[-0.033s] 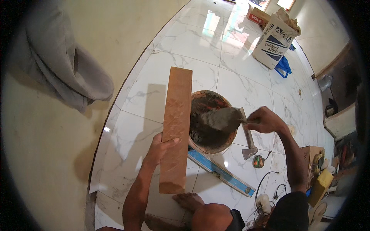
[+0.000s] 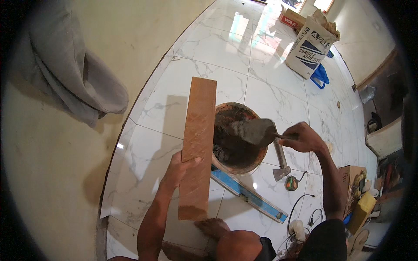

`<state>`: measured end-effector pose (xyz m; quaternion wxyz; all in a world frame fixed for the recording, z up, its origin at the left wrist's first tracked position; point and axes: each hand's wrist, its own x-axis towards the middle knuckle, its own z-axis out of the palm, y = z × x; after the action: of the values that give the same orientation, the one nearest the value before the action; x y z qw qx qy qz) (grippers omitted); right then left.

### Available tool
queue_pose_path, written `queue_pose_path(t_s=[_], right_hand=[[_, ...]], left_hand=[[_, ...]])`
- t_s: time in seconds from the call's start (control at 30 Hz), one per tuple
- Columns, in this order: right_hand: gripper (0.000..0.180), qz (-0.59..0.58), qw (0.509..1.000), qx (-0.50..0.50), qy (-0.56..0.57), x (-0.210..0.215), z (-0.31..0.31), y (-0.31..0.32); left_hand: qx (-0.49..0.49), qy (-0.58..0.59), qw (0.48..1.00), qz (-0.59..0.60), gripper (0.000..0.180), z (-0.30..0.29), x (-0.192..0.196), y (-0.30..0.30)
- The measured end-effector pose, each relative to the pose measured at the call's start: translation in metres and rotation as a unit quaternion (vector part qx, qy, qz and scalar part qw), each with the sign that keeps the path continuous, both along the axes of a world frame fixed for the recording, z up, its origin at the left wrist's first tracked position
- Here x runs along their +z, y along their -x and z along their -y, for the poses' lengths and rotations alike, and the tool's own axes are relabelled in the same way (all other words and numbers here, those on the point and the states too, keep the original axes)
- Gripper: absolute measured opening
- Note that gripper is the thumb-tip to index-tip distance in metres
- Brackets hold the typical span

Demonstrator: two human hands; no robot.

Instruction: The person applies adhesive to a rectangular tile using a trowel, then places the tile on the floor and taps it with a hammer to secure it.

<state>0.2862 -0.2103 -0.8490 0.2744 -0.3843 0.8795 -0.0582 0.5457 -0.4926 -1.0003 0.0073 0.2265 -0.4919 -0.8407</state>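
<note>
My left hand (image 2: 177,168) grips the left edge of a long, flat reddish-brown strip (image 2: 198,126), like the back of a cut tile, its thumb across the scuffed face. The strip stands upright in front of me. To its right is a round bucket (image 2: 237,169) of dark wet mortar (image 2: 226,150). My right hand (image 2: 303,137) is closed round the handle of a trowel (image 2: 259,132), whose grey, mortar-coated blade hangs over the bucket. Just left of my right hand, a hatchet (image 2: 282,167) lies on the floor, its handle partly behind the trowel.
A blue spirit level (image 2: 248,195) lies below the bucket, with a tape measure (image 2: 292,182) and cables (image 2: 300,204) nearby. A white paper sack (image 2: 311,45) and blue plastic bag (image 2: 320,76) stand far right. Grey cloth (image 2: 82,74) hangs at the left wall; a cardboard box (image 2: 350,178) sits right.
The trowel blade has dipped and turned slightly over the bucket, and my right hand has moved a little right. The strip has shifted slightly left and down in my left hand.
</note>
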Motion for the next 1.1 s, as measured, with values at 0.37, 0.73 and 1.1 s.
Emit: queue_pose_path(t_s=[0.37, 0.73, 1.1], right_hand=[[0.023, -0.306, 0.882, -0.028, 0.358, -0.063, 0.033, -0.033], [0.035, -0.484, 0.804, 0.034, 0.343, -0.099, 0.061, -0.033], [0.054, -0.509, 0.795, 0.099, 0.315, -0.129, 0.061, -0.046]], left_hand=[[-0.058, 0.001, 0.998, 0.027, 0.045, -0.003, 0.021, -0.028], [-0.076, 0.008, 0.997, -0.012, 0.047, -0.006, 0.039, -0.039], [-0.063, -0.064, 0.994, -0.066, 0.047, -0.004, 0.044, -0.05]])
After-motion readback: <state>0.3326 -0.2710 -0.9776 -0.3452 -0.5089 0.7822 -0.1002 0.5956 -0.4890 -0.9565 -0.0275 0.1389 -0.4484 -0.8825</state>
